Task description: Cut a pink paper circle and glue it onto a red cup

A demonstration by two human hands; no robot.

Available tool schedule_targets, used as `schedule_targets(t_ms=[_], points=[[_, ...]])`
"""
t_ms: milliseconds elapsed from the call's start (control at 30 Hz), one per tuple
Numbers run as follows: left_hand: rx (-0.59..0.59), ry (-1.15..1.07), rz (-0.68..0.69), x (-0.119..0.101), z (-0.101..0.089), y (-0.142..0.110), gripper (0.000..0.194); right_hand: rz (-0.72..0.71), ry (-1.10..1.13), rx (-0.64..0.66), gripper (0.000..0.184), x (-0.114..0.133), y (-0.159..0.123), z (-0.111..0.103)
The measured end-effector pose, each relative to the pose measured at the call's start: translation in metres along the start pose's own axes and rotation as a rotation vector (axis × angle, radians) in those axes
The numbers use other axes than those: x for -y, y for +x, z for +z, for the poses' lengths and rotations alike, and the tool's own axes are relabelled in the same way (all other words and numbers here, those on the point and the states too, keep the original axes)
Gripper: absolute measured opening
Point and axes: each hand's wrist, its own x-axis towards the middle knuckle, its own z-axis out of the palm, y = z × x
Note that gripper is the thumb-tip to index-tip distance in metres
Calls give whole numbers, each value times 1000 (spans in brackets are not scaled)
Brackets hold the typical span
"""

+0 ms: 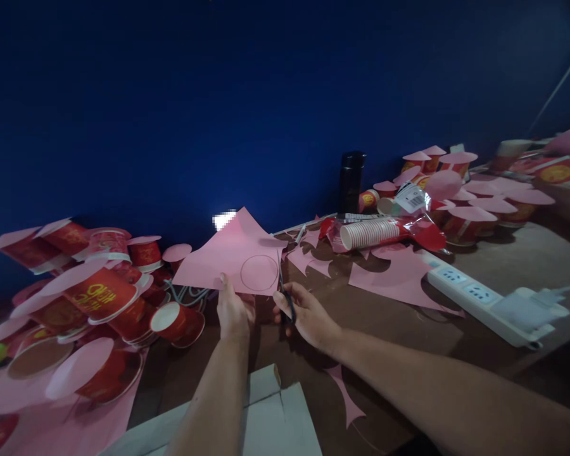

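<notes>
My left hand pinches the lower edge of a sheet of pink paper, thumb on top. A drawn circle shows near the sheet's lower right corner. In my right hand is a pair of dark-handled scissors, held with fingers through the handles. Its blades point up along the paper's right edge, just beside the circle. Below my right wrist lies a curved pink scrap. Left of my left hand, a red paper cup lies tipped on its side.
Red cups with pink paper discs pile up at left; more cups stand at right. A black bottle, a bagged stack of paper cups, pink offcuts and a power strip lie on the brown table. A blue wall rises behind.
</notes>
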Motion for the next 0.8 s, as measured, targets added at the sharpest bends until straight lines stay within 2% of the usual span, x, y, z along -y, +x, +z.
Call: schedule_targets(t_ms=[133, 400, 600, 800], points=[[42, -52, 13, -1, 1, -3, 39, -16, 5, 8, 39, -3, 1, -1], [10, -60, -21, -3, 2, -3, 37, -15, 1, 9, 40, -1, -1, -1], [50, -83, 26, 0, 0, 1, 39, -15, -15, -4, 40, 2, -2, 1], [38, -50, 37, 2, -3, 4, 44, -23, -23, -2, 39, 2, -3, 1]])
